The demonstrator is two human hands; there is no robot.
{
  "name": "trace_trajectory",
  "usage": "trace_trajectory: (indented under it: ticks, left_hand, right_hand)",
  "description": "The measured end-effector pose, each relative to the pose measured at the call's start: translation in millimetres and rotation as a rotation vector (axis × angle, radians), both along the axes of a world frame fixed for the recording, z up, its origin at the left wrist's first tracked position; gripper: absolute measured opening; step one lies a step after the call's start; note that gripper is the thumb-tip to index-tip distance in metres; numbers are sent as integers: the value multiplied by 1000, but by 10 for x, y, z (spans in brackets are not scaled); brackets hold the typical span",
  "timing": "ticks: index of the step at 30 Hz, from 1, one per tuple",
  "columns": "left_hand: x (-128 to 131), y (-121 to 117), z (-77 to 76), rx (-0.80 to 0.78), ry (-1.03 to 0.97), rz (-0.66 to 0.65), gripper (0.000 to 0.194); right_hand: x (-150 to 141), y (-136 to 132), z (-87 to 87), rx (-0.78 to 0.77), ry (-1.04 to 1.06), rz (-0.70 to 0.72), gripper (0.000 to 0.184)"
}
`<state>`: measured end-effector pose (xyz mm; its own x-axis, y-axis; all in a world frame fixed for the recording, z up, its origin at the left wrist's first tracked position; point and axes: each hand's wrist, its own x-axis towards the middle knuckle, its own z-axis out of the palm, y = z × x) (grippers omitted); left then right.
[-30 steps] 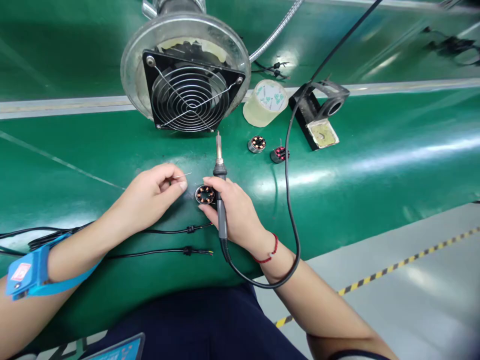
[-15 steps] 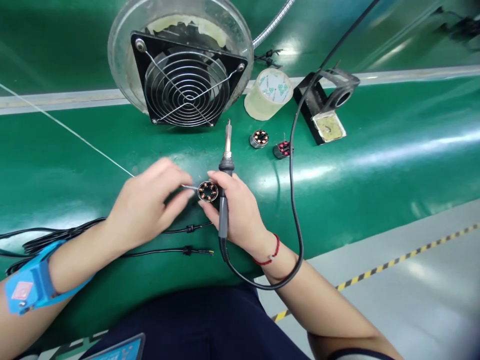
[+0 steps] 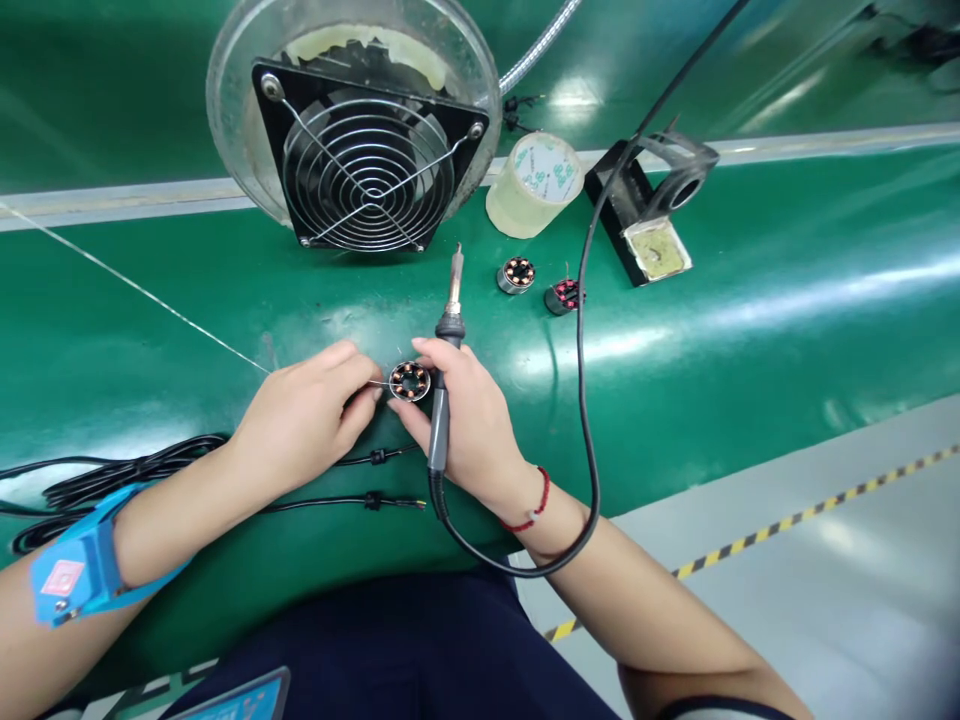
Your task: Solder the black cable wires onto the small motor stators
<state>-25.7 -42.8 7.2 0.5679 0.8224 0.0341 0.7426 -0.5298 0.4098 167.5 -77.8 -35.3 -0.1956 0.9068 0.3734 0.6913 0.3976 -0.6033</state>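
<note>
Head view, starting at the far left: a blue strap circles the left wrist, and a bundle of black cables lies on the green table beneath that forearm. Above it, a thin pale strand slants down to the back of the left hand; whether it joins what the fingers hold is hidden. That hand's grip is narrow, thumb and fingertips pinched on a thin wire that points right, its end at the near edge of a copper-wound ring. Beyond the hand stands a square black fan with a wire guard. Two cable ends reach out below the hand.

The ring sits between the two hands, just beside the left fingertips and within the right hand, whose grip closes on it from above and below with a finger and the thumb. The same hand carries a soldering iron, its tip directed away toward the fan and clear of the ring.

Further right are a second wound ring, a roll of clear tape behind it, a red-wound piece, the iron's black cord, and a stand with a yellowish sponge.
</note>
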Motion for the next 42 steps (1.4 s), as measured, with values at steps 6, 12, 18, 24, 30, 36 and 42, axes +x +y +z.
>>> trace_trajectory:
  ticks: [6,12,18,24,30,36,42]
  left_hand:
    - [17,14,-48,-175,-80,-8,24]
    - [4,88,-18,-163,-317,168,20]
    - [-51,200,-1,-240,-323,316,17]
    - [-57,263,6,-323,-348,410,24]
    - [-87,276,-28,-417,-241,221,30]
    - [-111,273,-7,-345,-278,-5,24]
    - [-72,263,12,-104,-264,83,22]
  right_hand:
    - [6,27,12,-75,-31,25,43]
    - [24,38,30,-100,13,49,42]
    - [-34,45,35,-106,50,33,47]
    - [-132,123,60,-153,-3,26,50]
    - [-21,98,60,-210,106,138,51]
    - [18,87,49,-226,112,108,50]
    - [-2,96,62,-216,94,142,47]
